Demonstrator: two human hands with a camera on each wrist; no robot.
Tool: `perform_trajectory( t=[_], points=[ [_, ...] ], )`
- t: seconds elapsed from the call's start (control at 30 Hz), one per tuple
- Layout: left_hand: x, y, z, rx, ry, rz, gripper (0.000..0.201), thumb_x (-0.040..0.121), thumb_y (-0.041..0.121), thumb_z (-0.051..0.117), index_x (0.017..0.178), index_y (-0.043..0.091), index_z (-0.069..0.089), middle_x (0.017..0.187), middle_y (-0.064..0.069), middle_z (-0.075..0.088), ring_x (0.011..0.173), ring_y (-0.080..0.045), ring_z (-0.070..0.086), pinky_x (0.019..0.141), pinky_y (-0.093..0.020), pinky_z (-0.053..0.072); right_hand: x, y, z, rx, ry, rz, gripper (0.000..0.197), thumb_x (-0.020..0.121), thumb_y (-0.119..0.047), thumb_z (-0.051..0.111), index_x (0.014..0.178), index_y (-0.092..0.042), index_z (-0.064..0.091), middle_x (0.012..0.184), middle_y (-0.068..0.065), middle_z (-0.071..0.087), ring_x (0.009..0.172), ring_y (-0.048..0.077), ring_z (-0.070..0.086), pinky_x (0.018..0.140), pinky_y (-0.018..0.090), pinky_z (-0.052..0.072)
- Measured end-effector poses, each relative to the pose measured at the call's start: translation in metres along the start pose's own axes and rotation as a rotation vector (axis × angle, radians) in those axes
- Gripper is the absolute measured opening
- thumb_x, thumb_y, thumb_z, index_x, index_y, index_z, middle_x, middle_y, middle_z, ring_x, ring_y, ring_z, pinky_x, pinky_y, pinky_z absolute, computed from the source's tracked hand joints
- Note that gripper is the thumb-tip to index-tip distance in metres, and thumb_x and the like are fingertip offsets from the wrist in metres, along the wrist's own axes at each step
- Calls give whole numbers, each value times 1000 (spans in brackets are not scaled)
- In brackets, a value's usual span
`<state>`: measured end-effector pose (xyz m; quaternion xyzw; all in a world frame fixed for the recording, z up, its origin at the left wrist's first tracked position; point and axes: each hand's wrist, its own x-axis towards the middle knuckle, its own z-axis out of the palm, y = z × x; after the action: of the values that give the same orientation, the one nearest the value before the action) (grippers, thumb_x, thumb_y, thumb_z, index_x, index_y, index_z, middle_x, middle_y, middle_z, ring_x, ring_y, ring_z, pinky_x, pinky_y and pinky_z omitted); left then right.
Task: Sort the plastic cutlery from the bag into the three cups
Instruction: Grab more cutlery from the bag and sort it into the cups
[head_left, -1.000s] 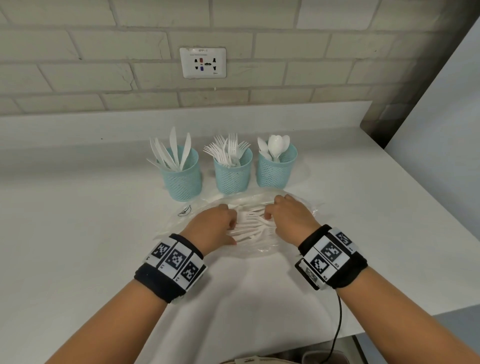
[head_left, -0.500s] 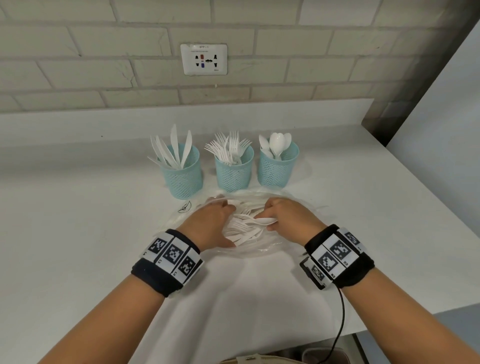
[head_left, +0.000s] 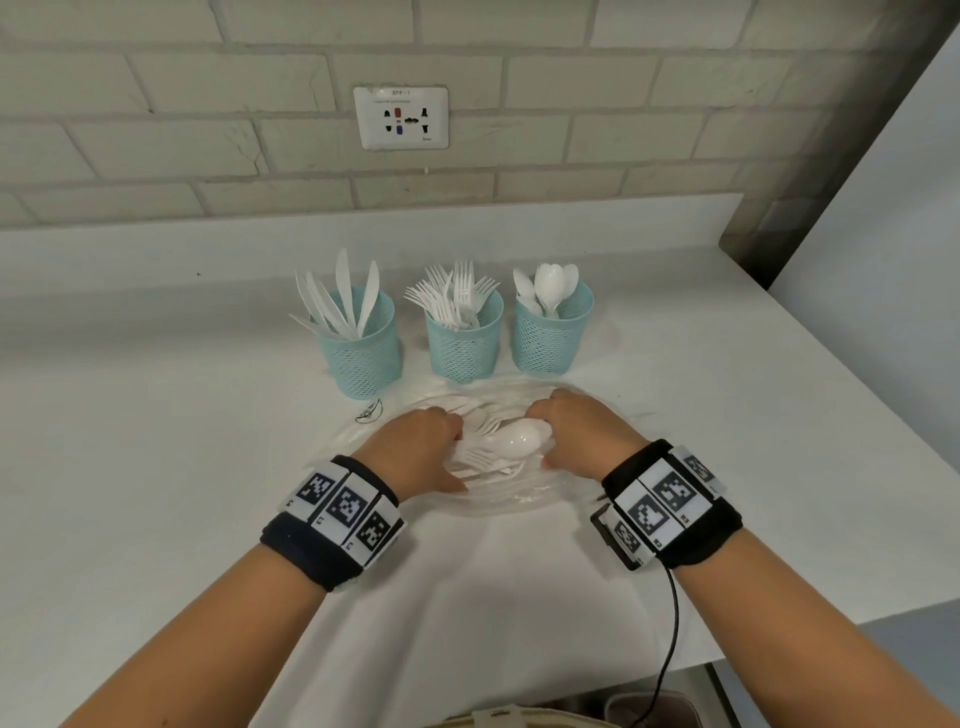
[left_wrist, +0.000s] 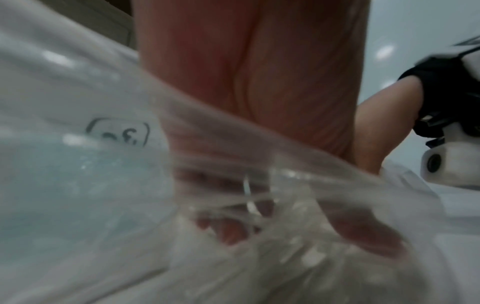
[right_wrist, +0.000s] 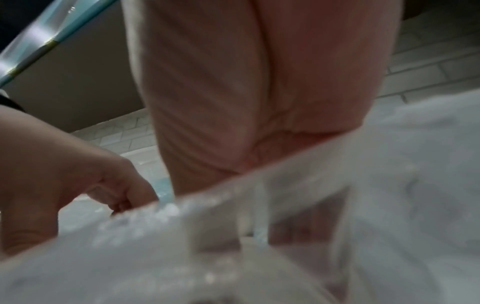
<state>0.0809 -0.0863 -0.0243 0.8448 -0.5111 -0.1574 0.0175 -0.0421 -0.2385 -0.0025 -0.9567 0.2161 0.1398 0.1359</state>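
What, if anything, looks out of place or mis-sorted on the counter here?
Nothing stands out. The knife cup, fork cup and spoon cup stand upright, each showing one kind. The right hand holds a spoon over the bag, where the left hand also works.

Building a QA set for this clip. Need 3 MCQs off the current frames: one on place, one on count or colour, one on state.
1. Which cup holds the spoons?
A. the left one B. the middle one C. the right one
2. How many cups stand on the counter?
A. two B. three C. four
3. What is in the right hand?
A. a spoon B. a knife C. nothing

C: spoon bowls stick out of the right cup.
B: three teal mesh cups stand in a row, left cup, middle cup.
A: the right hand grips a spoon over the bag.
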Motion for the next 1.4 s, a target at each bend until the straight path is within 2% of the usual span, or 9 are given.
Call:
perform_trajectory(
  t=[0.17,0.3,0.4,0.6,0.73,0.9,0.97,1.17,1.4],
  points=[
    [3,4,2,37,-3,-14,67,73,34,77,126,9,45,126,-9,49,115,-27,50,92,-32,41,0,-10,2,-7,1,-55,53,84,-9,64,135,-14,48,134,10,54,123,25,50,99,29,37],
    [5,3,1,-38,-6,4,64,73,31,78,126,11,49,124,-8,54,115,-25,51,96,-32,42,-4,-9,3,33,-18,-55,60,80,-19,71,135,-19,47,134,7,51,124,25,48,101,30,36],
    [3,2,2,-64,-5,8,57,73,30,78,119,11,51,120,-7,56,110,-24,53,91,-30,41,-7,-6,5,-59,-56,-29,64,80,-24,72,137,-17,43,135,10,48,124,27,47,101,31,36],
    [2,5,5,-126,-43,32,43,73,26,78,106,9,56,108,-10,59,96,-25,55,79,-29,39,-6,-10,3,-5,-35,-76,61,78,-13,73,133,-17,49,131,7,57,122,25,51,98,29,38],
    [3,5,5,-209,-21,23,36,72,36,77,89,11,58,88,-4,56,82,-20,49,69,-28,34,-7,-5,4,11,-27,-53,70,75,-16,76,137,-22,44,132,8,55,122,26,50,99,31,40],
    [7,15,6,-166,-56,46,53,72,48,73,106,9,61,100,-8,58,96,-24,54,77,-30,39,-5,-6,8,-1,-82,-25,72,79,-18,73,140,-19,36,135,13,49,123,29,48,101,34,38],
    [9,19,4,-142,-35,35,54,70,50,74,105,11,60,100,-6,59,96,-23,55,75,-29,38,-5,-7,8,34,-72,-30,73,78,-18,73,140,-20,35,137,11,48,125,27,47,102,33,37],
    [7,31,9,-57,34,25,57,68,40,76,114,13,55,113,-6,60,104,-25,58,84,-30,45,-12,0,4,73,-43,-11,85,70,-21,80,141,-20,33,141,10,41,125,27,47,102,31,37],
    [-6,1,18,-78,-87,-48,58,80,35,70,127,9,46,129,-7,52,117,-22,50,96,-28,38,-15,5,4,-21,-44,-46,65,77,-11,72,135,-14,43,131,11,55,120,26,50,95,28,37]
  ],
)
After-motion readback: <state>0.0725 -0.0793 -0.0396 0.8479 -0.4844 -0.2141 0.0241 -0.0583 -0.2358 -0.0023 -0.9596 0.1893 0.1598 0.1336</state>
